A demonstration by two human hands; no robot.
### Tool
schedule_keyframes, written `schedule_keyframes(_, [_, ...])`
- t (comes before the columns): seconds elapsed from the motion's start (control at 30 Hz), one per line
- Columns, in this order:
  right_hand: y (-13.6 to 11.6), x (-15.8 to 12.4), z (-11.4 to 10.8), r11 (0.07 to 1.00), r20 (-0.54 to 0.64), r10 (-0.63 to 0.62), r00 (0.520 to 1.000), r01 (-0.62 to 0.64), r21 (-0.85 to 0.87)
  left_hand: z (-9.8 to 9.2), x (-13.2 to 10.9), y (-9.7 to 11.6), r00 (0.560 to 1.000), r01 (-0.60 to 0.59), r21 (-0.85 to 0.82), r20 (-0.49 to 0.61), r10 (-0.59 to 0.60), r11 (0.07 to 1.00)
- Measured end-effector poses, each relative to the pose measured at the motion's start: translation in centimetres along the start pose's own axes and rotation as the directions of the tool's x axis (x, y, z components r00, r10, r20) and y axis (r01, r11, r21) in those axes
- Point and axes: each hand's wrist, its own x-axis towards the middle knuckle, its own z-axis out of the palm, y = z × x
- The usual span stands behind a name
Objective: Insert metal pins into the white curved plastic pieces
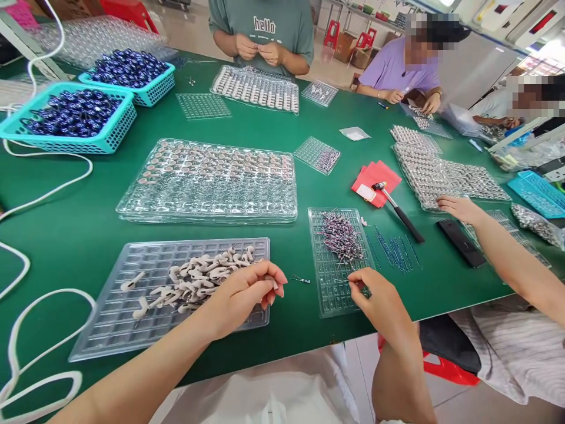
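Busy green surface (300, 247), with other people (260, 29) along its far edge. Down by the near edge, the left hand (247, 288) is over the right side of a big clear tray (106, 324), its grip pinched around a small pale piece (274, 283). More curved white pieces (203, 277) are heaped on that tray. The right hand (377, 294) is at the right edge of a smaller tray (331, 306) with purplish wired bits (339, 235) piled toward its far edge; thumb and forefinger nearly meet, but can't tell if that grip has anything. One loose wired part (302, 280) lies between the trays.
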Motion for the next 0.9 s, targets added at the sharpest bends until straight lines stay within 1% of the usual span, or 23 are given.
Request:
schedule_keyframes(0.1, [-1.7, -0.1, -0.2, 0.994, -0.020, -0.070, 0.997, 0.072, 0.082, -0.1, 0.1, -0.3, 1.000, -0.001, 0.019, -0.008, 0.001, 1.000])
schedule_keyframes(0.2, [-4.0, 0.2, 0.2, 0.963, -0.109, -0.172, 0.979, 0.191, 0.192, -0.1, -0.2, -0.2, 0.999, -0.031, 0.060, -0.023, 0.032, 0.998])
schedule_keyframes(0.27, [-5.7, 0.5, 0.9, 0.910, -0.159, -0.273, 0.949, 0.308, 0.277, 0.0, -0.4, 0.0, 0.998, -0.053, 0.107, -0.038, 0.057, 0.993])
schedule_keyframes(0.33, [-7.2, 0.9, 1.8, 0.837, -0.200, -0.383, 0.902, 0.430, 0.338, 0.1, -0.6, 0.2, 0.997, -0.057, 0.142, -0.045, 0.064, 0.988])
schedule_keyframes(0.4, [-8.3, 1.3, 2.6, 0.784, -0.243, -0.463, 0.852, 0.522, 0.337, 0.2, -0.6, 0.5, 0.997, -0.053, 0.149, -0.040, 0.060, 0.987])
schedule_keyframes(0.47, [-9.0, 1.7, 3.2, 0.761, -0.287, -0.510, 0.811, 0.581, 0.289, 0.2, -0.7, 0.6, 0.998, -0.055, 0.142, -0.008, 0.057, 0.988])
schedule_keyframes(0.53, [-9.3, 2.1, 3.6, 0.755, -0.321, -0.536, 0.781, 0.614, 0.231, 0.1, -0.7, 0.6, 0.998, -0.060, 0.127, 0.023, 0.058, 0.990])
schedule_keyframes(0.6, [-9.4, 2.3, 3.8, 0.760, -0.354, -0.540, 0.763, 0.623, 0.185, 0.0, -0.7, 0.6, 0.998, -0.059, 0.116, 0.033, 0.056, 0.992])
schedule_keyframes(0.7, [-9.4, 2.5, 4.2, 0.776, -0.388, -0.519, 0.762, 0.610, 0.159, 0.0, -0.7, 0.5, 0.998, -0.068, 0.108, 0.022, 0.066, 0.992])
schedule_keyframes(0.9, [-9.2, 2.4, 4.8, 0.824, -0.336, -0.466, 0.818, 0.540, 0.173, 0.1, -0.6, 0.5, 0.997, -0.073, 0.105, -0.016, 0.075, 0.992])
